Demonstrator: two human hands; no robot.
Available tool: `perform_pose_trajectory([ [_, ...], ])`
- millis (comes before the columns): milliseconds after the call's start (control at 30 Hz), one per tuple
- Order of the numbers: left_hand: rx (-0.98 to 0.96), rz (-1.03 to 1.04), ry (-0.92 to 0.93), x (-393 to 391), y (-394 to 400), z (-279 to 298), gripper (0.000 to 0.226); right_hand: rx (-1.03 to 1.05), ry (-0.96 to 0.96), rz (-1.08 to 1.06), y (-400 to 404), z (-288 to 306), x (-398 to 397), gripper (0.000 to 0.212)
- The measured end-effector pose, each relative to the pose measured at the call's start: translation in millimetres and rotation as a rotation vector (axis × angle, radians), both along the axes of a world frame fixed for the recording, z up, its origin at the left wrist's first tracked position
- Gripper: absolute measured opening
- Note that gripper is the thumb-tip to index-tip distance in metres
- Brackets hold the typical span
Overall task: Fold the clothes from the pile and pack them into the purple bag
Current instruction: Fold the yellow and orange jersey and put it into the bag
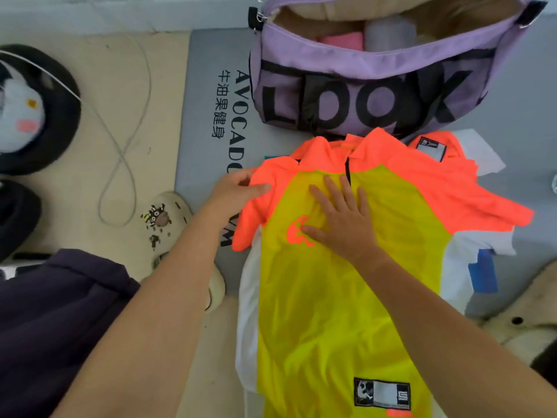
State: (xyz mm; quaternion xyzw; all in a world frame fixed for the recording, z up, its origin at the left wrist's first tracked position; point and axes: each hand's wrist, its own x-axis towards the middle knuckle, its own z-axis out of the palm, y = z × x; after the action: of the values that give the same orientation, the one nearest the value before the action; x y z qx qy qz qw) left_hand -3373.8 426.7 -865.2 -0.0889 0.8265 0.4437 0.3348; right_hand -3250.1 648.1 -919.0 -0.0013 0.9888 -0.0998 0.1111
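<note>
Neon yellow shirt with orange sleeves and collar (325, 297) spread flat on a grey mat (208, 116), collar toward the open purple fabric bag (346, 76).

The right hand (340, 218) lies flat, fingers spread, on the shirt's chest, gripping nothing. The left hand (238, 188) pinches the edge of the orange sleeve, its grip closed on the fabric. Folded pink and grey items sit in the bag; white cloth lies under the shirt.
</note>
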Motion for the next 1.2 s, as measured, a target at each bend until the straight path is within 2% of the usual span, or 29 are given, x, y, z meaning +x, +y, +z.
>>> perform_pose_trajectory([
  [100, -0.018, 0.02, 0.081, -7.0, -11.3, 9.8, 0.014, -0.007, 0.011, -0.001, 1.1, -1.7, 0.8, 0.086],
  [200, -0.187, -0.231, -0.091, -12.0, -22.0, 22.8, 0.039, -0.008, 0.013, -0.01, 1.7, -1.4, 0.7, 0.086],
  [267, -0.27, -0.383, -0.24, -14.5, -30.8, 32.2, 0.033, -0.01, 0.01, -0.014, 2.0, 0.0, 1.0, 0.086],
  [300, -0.34, -0.4, -0.217, -16.4, -34.8, 35.6, 0.034, -0.014, 0.003, -0.015, 2.0, 0.9, 1.2, 0.086],
  [367, -0.496, -0.275, 0.064, -19.5, -38.9, 35.0, 0.034, -0.028, -0.012, -0.013, 2.4, 3.9, 1.3, 0.087],
  [433, -0.656, -0.044, 0.451, -14.5, -35.1, 35.5, 0.014, -0.048, -0.028, -0.008, 3.6, 7.9, 0.2, 0.087],
  [500, -0.726, 0.041, 0.584, -1.4, -26.5, 31.3, 0.036, -0.087, -0.033, -0.018, 5.8, 15.5, -0.4, 0.087],
  [567, -0.655, 0.075, 0.533, 18.3, -16.1, 20.1, 0.05, -0.149, 0.027, -0.073, 10.8, 28.0, 5.1, 0.084],
  [633, -0.49, 0.199, 0.366, 44.9, -6.2, 0.5, 0.046, -0.206, 0.145, -0.198, 21.1, 41.0, 20.1, 0.077],
  [700, -0.371, 0.361, 0.17, 76.6, 2.6, -18.1, 0.044, -0.255, 0.23, -0.405, 34.5, 49.9, 44.9, 0.066],
  [767, -0.334, 0.458, 0.078, 109.6, 11.4, -28.8, 0.046, -0.288, 0.242, -0.633, 48.4, 55.1, 75.0, 0.057],
  [867, -0.298, 0.481, 0.144, 149.2, 15.4, -32.5, 0.056, -0.297, 0.17, -0.93, 72.0, 54.9, 116.0, 0.052],
  [967, -0.364, 0.504, 0.061, 168.9, 7.9, -30.3, 0.051, -0.361, 0.08, -1.196, 96.6, 52.0, 142.1, 0.049],
  [1100, -0.454, 0.46, -0.161, 163.3, -3.4, -25.4, 0.056, -0.515, 0.02, -1.308, 115.0, 47.9, 160.8, 0.045],
  [1200, -0.35, 0.562, -0.366, 156.1, -11.9, -21.8, 0.058, -0.584, -0.078, -1.308, 125.9, 48.6, 165.2, 0.036],
])
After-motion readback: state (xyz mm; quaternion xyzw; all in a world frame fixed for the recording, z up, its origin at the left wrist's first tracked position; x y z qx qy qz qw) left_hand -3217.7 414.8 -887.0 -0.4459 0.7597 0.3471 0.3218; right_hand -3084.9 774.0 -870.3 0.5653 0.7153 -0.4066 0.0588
